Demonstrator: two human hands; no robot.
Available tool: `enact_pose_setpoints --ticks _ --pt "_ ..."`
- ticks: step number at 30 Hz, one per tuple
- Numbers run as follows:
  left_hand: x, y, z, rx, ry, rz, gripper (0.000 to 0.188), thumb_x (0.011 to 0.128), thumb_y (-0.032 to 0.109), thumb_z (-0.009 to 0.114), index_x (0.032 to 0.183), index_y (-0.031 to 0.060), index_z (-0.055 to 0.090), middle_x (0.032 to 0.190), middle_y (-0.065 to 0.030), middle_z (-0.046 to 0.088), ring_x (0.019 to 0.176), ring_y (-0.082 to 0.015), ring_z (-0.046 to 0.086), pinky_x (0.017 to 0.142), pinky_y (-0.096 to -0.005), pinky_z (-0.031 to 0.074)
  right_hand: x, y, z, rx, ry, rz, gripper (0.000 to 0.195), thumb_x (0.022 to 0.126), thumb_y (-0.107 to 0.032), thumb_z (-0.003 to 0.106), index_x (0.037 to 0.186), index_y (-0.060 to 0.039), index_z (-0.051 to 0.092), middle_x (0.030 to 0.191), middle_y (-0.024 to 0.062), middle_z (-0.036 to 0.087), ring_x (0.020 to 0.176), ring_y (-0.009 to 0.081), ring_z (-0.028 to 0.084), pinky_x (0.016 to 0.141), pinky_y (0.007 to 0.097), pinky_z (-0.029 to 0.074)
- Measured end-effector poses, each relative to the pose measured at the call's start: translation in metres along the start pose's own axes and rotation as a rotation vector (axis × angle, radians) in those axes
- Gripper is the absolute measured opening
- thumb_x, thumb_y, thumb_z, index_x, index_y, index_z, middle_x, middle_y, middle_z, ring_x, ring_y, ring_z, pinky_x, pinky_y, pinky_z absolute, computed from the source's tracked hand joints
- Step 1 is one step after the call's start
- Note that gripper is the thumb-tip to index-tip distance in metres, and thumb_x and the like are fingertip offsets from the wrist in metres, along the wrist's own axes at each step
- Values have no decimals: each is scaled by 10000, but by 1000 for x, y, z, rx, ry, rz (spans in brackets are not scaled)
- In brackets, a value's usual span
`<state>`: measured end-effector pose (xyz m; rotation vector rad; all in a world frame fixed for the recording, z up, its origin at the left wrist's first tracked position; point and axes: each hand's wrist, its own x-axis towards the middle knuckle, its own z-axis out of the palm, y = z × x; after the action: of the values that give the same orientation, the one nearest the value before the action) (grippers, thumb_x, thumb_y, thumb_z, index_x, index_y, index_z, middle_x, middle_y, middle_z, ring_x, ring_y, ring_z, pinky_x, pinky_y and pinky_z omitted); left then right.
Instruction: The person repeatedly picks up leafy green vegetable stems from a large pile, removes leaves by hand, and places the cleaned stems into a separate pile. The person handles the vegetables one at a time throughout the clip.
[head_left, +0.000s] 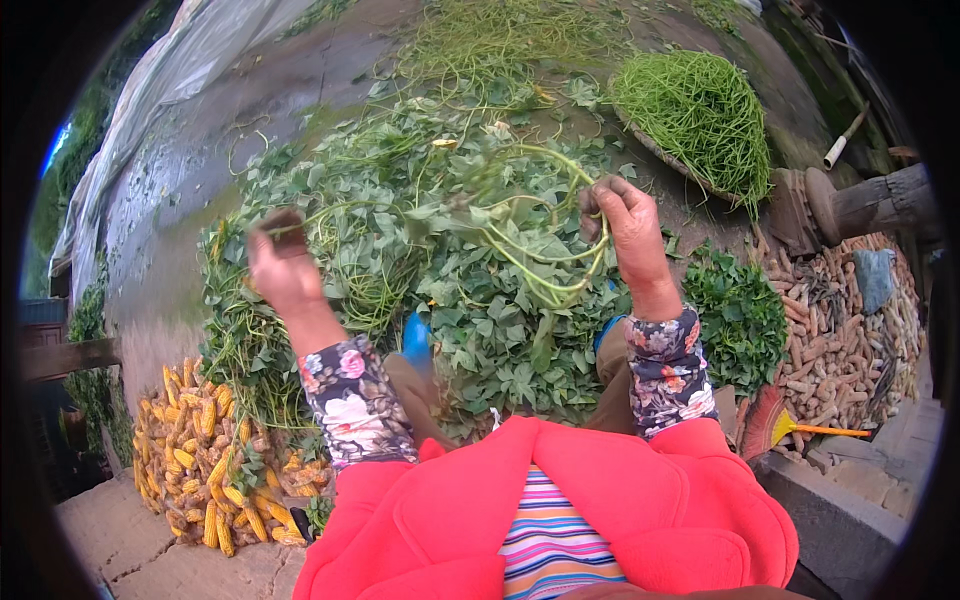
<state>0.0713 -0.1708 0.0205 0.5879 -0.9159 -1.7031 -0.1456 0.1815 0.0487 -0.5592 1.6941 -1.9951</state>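
Note:
My right hand (628, 225) grips a looped green leafy vine (559, 285), its stems curling to the left of the fist. Out to the left, my left hand (283, 259) is blurred; its fingers are curled around a thin stem (337, 206) that runs towards the middle. Beneath both hands spreads a large heap of cut leafy vines (495, 315), covering the ground around my feet. A blue shoe (417, 337) shows through the leaves.
A basket of green stalks (694, 124) stands at the upper right. Beside me lie a leaf pile (735, 319), corn cobs (832, 330) and a broom (776, 426). Yellow maize ears (217, 472) are heaped at the lower left. Plastic sheeting (161, 90) hangs at the upper left.

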Motion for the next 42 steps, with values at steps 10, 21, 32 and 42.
enact_pose_setpoints --ticks 10,21,32,42 --pt "2 11 -2 -481 -227 -301 298 1018 362 555 876 100 527 628 50 281 528 -80 217 498 -256 194 0 8 19 -167 180 -120 168 989 -180 611 922 -32 653 772 -15 642 643 60 548 571 210 437" --pt "-85 -42 89 656 -714 -477 202 909 230 736 988 45 741 782 39 649 636 -16 479 545 -189 352 -27 55 112 -907 -122 -658 209 871 -173 686 921 -7 569 875 142 601 711 304 646 614 396 530" --pt "-64 -35 53 970 -900 -236 275 926 214 707 1024 -43 704 835 -64 700 742 -97 583 681 -280 487 4 22 88 -866 -51 -644 111 893 -122 650 979 -53 649 1013 107 661 800 272 682 648 353 564" --pt "-65 -12 54 943 -1111 -415 182 927 129 702 1055 -1 703 916 4 690 839 -63 590 759 -234 478 24 39 34 -932 -469 -382 275 881 -62 627 1149 -75 688 1091 124 698 981 297 668 839 386 529"
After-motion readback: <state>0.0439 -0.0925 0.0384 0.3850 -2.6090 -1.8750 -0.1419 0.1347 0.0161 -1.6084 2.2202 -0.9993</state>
